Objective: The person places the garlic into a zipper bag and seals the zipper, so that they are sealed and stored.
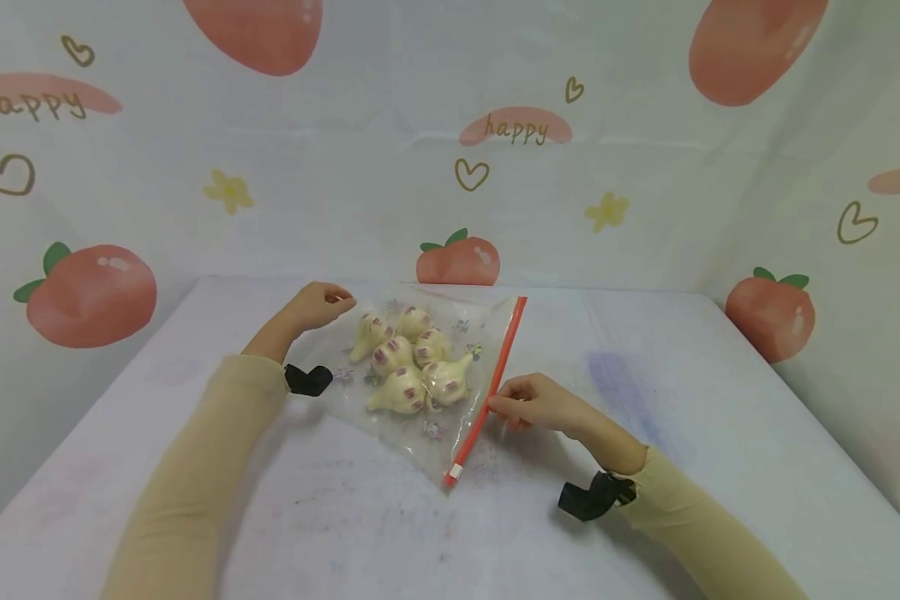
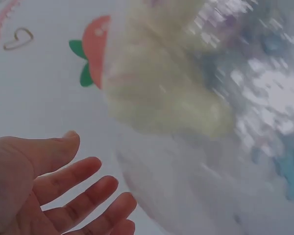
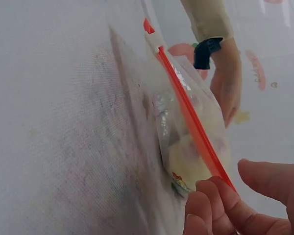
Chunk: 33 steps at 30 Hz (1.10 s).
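Note:
A clear zip bag (image 1: 487,321) with a red slider strip (image 1: 504,350) lies on the table, holding several white garlic bulbs (image 1: 393,356) with purple marks. At its left edge is my left hand (image 1: 317,307); in the left wrist view the fingers (image 2: 83,200) are loosely spread beside the plastic, holding nothing. Close to the middle of the red strip is my right hand (image 1: 536,404). From the right wrist, the strip (image 3: 193,117) runs down to the bent fingers (image 3: 206,196), while the thumb stands apart from them. Contact with the strip is hard to make out.
A white cloth (image 1: 360,533) with faint purple stains covers the table. Behind it hangs a white backdrop (image 1: 360,167) printed with red fruit, hearts and the word "happy". Black straps (image 1: 307,380) sit at both wrists. A white slider (image 1: 455,472) is at the strip's near end.

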Each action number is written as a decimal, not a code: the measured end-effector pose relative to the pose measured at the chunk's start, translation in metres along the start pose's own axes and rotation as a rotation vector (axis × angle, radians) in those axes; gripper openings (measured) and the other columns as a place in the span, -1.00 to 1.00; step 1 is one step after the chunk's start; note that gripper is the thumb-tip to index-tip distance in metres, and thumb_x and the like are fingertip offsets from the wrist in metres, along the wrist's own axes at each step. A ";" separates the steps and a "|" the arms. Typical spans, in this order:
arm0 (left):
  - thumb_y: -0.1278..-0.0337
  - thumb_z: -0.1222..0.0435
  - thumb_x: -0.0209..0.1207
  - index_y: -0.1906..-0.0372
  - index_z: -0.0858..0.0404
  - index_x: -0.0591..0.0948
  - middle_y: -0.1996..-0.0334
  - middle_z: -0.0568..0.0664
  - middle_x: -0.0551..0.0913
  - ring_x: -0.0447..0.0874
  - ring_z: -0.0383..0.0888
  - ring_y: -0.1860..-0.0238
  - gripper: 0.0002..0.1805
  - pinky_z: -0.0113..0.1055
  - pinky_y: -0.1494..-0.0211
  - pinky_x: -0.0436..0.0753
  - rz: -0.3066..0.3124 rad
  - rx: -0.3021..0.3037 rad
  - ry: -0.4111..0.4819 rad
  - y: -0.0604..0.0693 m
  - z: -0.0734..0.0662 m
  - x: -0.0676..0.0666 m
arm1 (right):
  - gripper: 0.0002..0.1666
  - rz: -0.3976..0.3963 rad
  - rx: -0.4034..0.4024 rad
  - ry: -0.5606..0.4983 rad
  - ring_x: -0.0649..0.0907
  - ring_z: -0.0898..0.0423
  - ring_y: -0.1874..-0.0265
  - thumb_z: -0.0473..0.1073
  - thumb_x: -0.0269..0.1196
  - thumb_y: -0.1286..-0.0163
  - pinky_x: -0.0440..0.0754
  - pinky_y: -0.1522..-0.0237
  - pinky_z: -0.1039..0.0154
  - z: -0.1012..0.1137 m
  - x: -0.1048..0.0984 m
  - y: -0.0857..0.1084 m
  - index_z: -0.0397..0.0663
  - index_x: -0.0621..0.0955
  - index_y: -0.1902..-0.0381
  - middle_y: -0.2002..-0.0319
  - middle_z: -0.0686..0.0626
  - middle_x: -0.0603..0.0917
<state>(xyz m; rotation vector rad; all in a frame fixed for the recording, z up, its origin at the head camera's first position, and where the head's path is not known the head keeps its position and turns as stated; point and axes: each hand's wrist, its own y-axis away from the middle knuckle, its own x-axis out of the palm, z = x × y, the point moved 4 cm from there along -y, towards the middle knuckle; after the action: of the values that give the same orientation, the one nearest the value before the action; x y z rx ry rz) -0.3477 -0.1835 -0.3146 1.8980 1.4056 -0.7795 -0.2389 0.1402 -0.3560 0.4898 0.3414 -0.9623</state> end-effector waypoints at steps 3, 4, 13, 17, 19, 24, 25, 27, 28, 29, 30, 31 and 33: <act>-0.39 0.14 -0.12 -0.27 0.43 0.32 -0.26 0.43 0.28 0.38 0.28 -0.21 -0.47 0.11 -0.24 0.37 0.020 -0.037 -0.001 0.003 0.014 0.002 | -0.62 -0.021 0.011 -0.006 0.54 0.17 0.51 -0.01 0.16 -0.35 0.55 0.34 0.30 -0.002 0.000 -0.004 -0.29 0.60 0.28 0.44 -0.07 0.62; -0.39 0.13 -0.12 -0.28 0.44 0.30 -0.25 0.44 0.29 0.41 0.27 -0.19 -0.46 0.09 -0.23 0.39 0.033 -0.053 0.001 0.004 0.018 0.003 | -0.62 -0.031 0.016 -0.009 0.54 0.17 0.52 -0.01 0.15 -0.36 0.54 0.35 0.30 -0.003 0.000 -0.005 -0.28 0.60 0.29 0.45 -0.06 0.62; -0.38 0.15 -0.07 -0.23 0.48 0.37 -0.02 0.31 0.53 0.54 -0.03 0.20 -0.48 -0.26 0.06 0.56 0.110 -0.090 0.051 0.009 0.029 0.009 | -0.71 -0.121 0.072 -0.050 0.56 0.20 0.56 -0.09 0.15 -0.36 0.54 0.41 0.33 -0.008 -0.003 -0.013 -0.26 0.59 0.33 0.51 0.02 0.63; -0.34 0.19 -0.01 -0.13 0.49 0.48 0.25 0.10 0.60 0.41 -0.22 0.44 -0.54 -0.39 0.23 0.49 0.124 -0.082 0.040 0.010 0.029 0.009 | -0.72 -0.129 0.088 -0.040 0.56 0.19 0.53 -0.11 0.15 -0.36 0.54 0.39 0.34 -0.012 -0.005 -0.015 -0.26 0.60 0.34 0.53 0.06 0.62; -0.32 0.20 0.02 -0.09 0.49 0.50 0.38 0.03 0.58 0.38 -0.25 0.49 -0.55 -0.41 0.27 0.46 0.139 -0.083 0.038 0.011 0.030 0.009 | -0.72 -0.135 0.104 -0.034 0.56 0.19 0.53 -0.11 0.15 -0.36 0.54 0.39 0.34 -0.016 -0.007 -0.016 -0.25 0.60 0.35 0.55 0.08 0.61; -0.31 0.19 0.04 -0.07 0.50 0.52 0.38 0.03 0.63 0.46 -0.24 0.44 -0.55 -0.38 0.24 0.52 0.156 -0.073 0.038 0.014 0.032 0.008 | -0.69 -0.122 0.099 -0.011 0.56 0.20 0.53 -0.10 0.14 -0.37 0.54 0.39 0.34 -0.020 -0.012 -0.017 -0.28 0.59 0.38 0.58 0.09 0.59; -0.30 0.18 0.05 -0.06 0.49 0.52 0.35 0.04 0.65 0.49 -0.23 0.41 -0.55 -0.37 0.23 0.53 0.155 -0.069 0.038 0.014 0.033 0.008 | -0.68 -0.119 0.097 -0.007 0.56 0.21 0.53 -0.10 0.14 -0.38 0.54 0.39 0.34 -0.021 -0.013 -0.018 -0.29 0.58 0.38 0.58 0.09 0.57; -0.30 0.18 0.05 -0.05 0.48 0.53 0.33 0.04 0.67 0.51 -0.24 0.39 -0.57 -0.38 0.23 0.54 0.155 -0.065 0.043 0.015 0.033 0.009 | -0.67 -0.119 0.098 -0.005 0.55 0.21 0.54 -0.10 0.13 -0.38 0.54 0.40 0.34 -0.022 -0.015 -0.018 -0.30 0.57 0.38 0.60 0.09 0.55; -0.30 0.18 0.06 -0.03 0.48 0.54 0.35 0.03 0.67 0.51 -0.24 0.39 -0.57 -0.39 0.24 0.54 0.158 -0.064 0.045 0.015 0.033 0.009 | -0.67 -0.121 0.101 -0.004 0.55 0.21 0.54 -0.10 0.13 -0.39 0.54 0.40 0.34 -0.023 -0.017 -0.019 -0.30 0.57 0.38 0.60 0.09 0.54; -0.29 0.19 0.07 -0.01 0.48 0.55 0.38 0.00 0.66 0.50 -0.25 0.41 -0.58 -0.40 0.25 0.53 0.163 -0.065 0.049 0.016 0.034 0.009 | -0.68 -0.124 0.108 -0.003 0.55 0.21 0.55 -0.09 0.13 -0.39 0.54 0.40 0.34 -0.023 -0.018 -0.019 -0.29 0.56 0.38 0.61 0.09 0.53; -0.28 0.19 0.07 0.01 0.48 0.56 0.42 -0.02 0.64 0.49 -0.25 0.43 -0.59 -0.40 0.28 0.52 0.170 -0.061 0.053 0.017 0.033 0.009 | -0.68 -0.128 0.113 -0.002 0.55 0.21 0.55 -0.10 0.12 -0.39 0.54 0.41 0.34 -0.024 -0.020 -0.019 -0.28 0.56 0.39 0.61 0.10 0.53; -0.27 0.19 0.08 0.02 0.48 0.57 0.45 -0.05 0.63 0.48 -0.26 0.45 -0.59 -0.41 0.30 0.51 0.179 -0.058 0.053 0.018 0.033 0.009 | -0.69 -0.132 0.118 0.000 0.55 0.21 0.56 -0.10 0.12 -0.39 0.54 0.41 0.34 -0.025 -0.021 -0.018 -0.27 0.56 0.39 0.61 0.10 0.53; -0.26 0.18 0.09 0.05 0.47 0.58 0.49 -0.10 0.59 0.46 -0.27 0.47 -0.60 -0.42 0.31 0.50 0.198 -0.062 0.056 0.019 0.034 0.010 | -0.69 -0.134 0.116 0.008 0.55 0.22 0.56 -0.11 0.11 -0.40 0.54 0.42 0.34 -0.026 -0.024 -0.018 -0.28 0.54 0.40 0.61 0.09 0.53</act>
<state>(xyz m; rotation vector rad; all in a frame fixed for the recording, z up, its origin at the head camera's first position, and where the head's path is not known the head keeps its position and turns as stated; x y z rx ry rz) -0.3293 -0.2080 -0.3406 1.9877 1.2365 -0.5859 -0.2682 0.1621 -0.3703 0.5817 0.3301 -1.1146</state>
